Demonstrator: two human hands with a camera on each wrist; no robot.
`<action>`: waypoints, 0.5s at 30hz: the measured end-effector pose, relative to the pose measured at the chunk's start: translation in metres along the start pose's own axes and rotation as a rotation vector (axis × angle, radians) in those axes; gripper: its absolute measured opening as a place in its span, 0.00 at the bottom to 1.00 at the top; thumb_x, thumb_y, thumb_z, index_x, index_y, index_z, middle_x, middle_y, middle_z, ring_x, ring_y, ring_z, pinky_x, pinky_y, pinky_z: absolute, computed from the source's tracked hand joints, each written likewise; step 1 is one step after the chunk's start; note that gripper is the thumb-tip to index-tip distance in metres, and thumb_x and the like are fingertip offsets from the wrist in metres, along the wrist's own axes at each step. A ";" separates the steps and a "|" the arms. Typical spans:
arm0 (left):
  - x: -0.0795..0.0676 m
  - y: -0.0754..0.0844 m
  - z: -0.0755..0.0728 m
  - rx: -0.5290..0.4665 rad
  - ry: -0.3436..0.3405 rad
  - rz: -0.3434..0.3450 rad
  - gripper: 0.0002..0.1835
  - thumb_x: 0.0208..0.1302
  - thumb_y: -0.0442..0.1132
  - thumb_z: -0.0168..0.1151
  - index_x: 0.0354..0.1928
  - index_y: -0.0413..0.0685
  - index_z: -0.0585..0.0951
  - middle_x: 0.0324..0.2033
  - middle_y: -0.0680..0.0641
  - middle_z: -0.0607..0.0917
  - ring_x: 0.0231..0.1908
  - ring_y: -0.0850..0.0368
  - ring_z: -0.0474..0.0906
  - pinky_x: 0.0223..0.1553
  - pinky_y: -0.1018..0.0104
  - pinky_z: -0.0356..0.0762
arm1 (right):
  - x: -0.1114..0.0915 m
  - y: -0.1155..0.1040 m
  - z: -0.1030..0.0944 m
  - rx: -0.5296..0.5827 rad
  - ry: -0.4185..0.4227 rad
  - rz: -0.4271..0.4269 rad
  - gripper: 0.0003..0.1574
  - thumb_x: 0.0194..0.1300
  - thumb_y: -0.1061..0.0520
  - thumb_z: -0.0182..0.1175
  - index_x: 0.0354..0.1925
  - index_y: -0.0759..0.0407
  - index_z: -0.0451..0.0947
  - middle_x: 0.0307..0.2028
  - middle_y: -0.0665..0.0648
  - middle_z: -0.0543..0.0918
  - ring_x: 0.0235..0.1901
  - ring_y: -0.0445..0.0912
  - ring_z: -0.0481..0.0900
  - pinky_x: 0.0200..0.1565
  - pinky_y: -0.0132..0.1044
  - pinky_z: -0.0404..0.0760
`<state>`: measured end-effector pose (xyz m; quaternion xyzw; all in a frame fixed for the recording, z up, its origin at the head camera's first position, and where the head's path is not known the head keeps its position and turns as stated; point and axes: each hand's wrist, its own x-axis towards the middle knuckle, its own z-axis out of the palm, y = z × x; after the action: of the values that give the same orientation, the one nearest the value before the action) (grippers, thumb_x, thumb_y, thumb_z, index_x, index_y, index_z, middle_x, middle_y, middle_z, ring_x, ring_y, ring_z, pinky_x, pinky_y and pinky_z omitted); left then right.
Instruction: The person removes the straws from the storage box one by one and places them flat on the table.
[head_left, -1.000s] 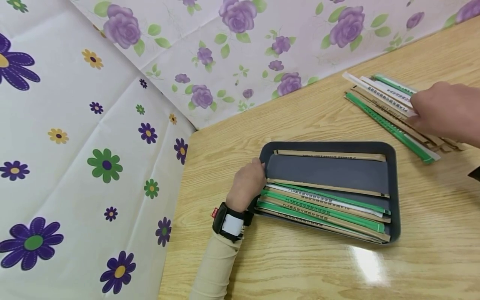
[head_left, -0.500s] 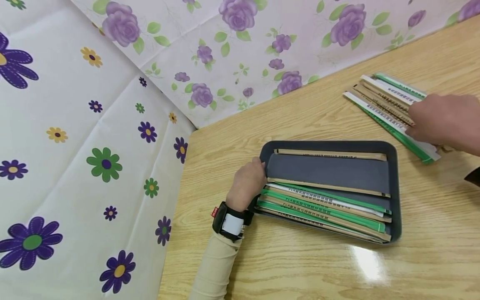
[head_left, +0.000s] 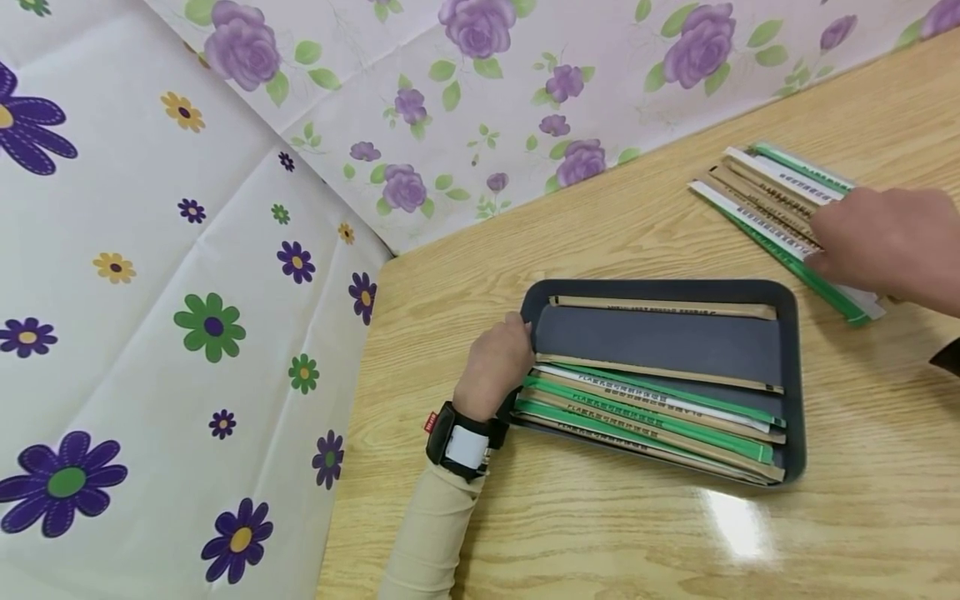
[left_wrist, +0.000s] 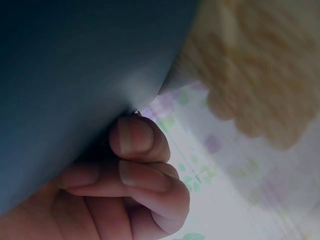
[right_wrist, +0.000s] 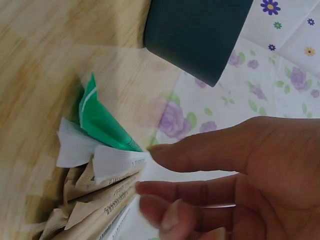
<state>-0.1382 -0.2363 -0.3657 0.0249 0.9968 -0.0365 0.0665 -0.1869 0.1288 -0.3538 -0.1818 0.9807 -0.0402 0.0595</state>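
Note:
At its left rim, my left hand [head_left: 495, 367] grips the dark grey tray [head_left: 660, 337]; in the left wrist view its fingers [left_wrist: 145, 177] curl against the tray's wall. Along the near side of the tray lie several wrapped straws [head_left: 652, 408] in green, white and brown paper. My right hand [head_left: 877, 242] is at a loose pile of wrapped straws [head_left: 772, 200] to the tray's upper right. In the right wrist view, its thumb and index finger stay apart at a white-wrapped straw [right_wrist: 117, 162], beside a green-wrapped straw [right_wrist: 105, 122] and several brown ones.
One brown-wrapped straw [head_left: 660, 307] lies along the tray's far wall, and another [head_left: 660, 371] crosses nearer the middle. Behind the wooden table [head_left: 442, 300] stands a flower-patterned backdrop [head_left: 480, 108]; a second one [head_left: 150, 317] borders its left side.
A white-wrapped straw at my right hand has moved from the top of the pile to beside the green one at its near edge. The left hand and tray have stayed put.

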 end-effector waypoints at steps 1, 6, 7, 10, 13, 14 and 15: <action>0.000 0.000 0.000 0.000 -0.004 -0.006 0.17 0.78 0.43 0.41 0.43 0.35 0.74 0.20 0.44 0.75 0.17 0.53 0.75 0.18 0.63 0.71 | 0.001 0.000 0.000 0.000 0.023 -0.012 0.18 0.64 0.60 0.59 0.19 0.59 0.67 0.14 0.54 0.70 0.11 0.46 0.71 0.16 0.38 0.67; 0.000 0.001 -0.001 0.003 -0.012 -0.017 0.17 0.78 0.43 0.41 0.43 0.35 0.74 0.21 0.43 0.76 0.19 0.52 0.77 0.19 0.63 0.72 | 0.004 -0.005 0.000 -0.012 0.156 -0.085 0.18 0.63 0.62 0.60 0.19 0.56 0.66 0.13 0.52 0.66 0.14 0.45 0.66 0.16 0.39 0.64; 0.000 0.001 -0.001 0.002 -0.014 -0.017 0.17 0.78 0.43 0.41 0.44 0.35 0.74 0.22 0.43 0.77 0.19 0.52 0.77 0.20 0.63 0.72 | 0.004 -0.008 0.000 -0.011 0.166 -0.096 0.17 0.62 0.62 0.60 0.19 0.56 0.66 0.13 0.52 0.66 0.14 0.46 0.65 0.16 0.39 0.64; 0.000 0.001 -0.001 -0.001 -0.010 -0.013 0.17 0.78 0.43 0.41 0.43 0.35 0.74 0.21 0.43 0.76 0.19 0.52 0.76 0.19 0.63 0.72 | 0.001 -0.018 0.000 0.009 0.184 -0.136 0.14 0.61 0.62 0.61 0.21 0.56 0.69 0.14 0.51 0.68 0.15 0.46 0.66 0.16 0.41 0.66; -0.001 0.001 -0.001 0.003 -0.010 -0.009 0.17 0.78 0.43 0.41 0.43 0.35 0.74 0.20 0.43 0.75 0.18 0.52 0.76 0.19 0.63 0.72 | -0.003 -0.031 0.002 0.036 0.188 -0.190 0.11 0.60 0.62 0.62 0.24 0.56 0.72 0.15 0.49 0.69 0.15 0.44 0.67 0.16 0.42 0.68; -0.001 0.001 -0.001 0.005 -0.009 -0.008 0.17 0.78 0.43 0.41 0.42 0.35 0.74 0.20 0.44 0.75 0.18 0.52 0.76 0.19 0.63 0.72 | -0.004 -0.035 0.003 0.043 0.196 -0.206 0.10 0.60 0.63 0.63 0.24 0.57 0.72 0.15 0.49 0.69 0.15 0.44 0.67 0.17 0.42 0.68; -0.001 0.001 -0.002 0.006 -0.009 -0.010 0.17 0.78 0.43 0.41 0.42 0.36 0.74 0.20 0.44 0.75 0.18 0.52 0.76 0.19 0.63 0.72 | -0.005 -0.038 0.003 0.048 0.209 -0.223 0.11 0.59 0.63 0.63 0.24 0.57 0.72 0.14 0.49 0.69 0.15 0.43 0.67 0.17 0.41 0.68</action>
<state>-0.1377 -0.2353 -0.3642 0.0200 0.9965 -0.0399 0.0710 -0.1688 0.0949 -0.3529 -0.2830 0.9540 -0.0887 -0.0433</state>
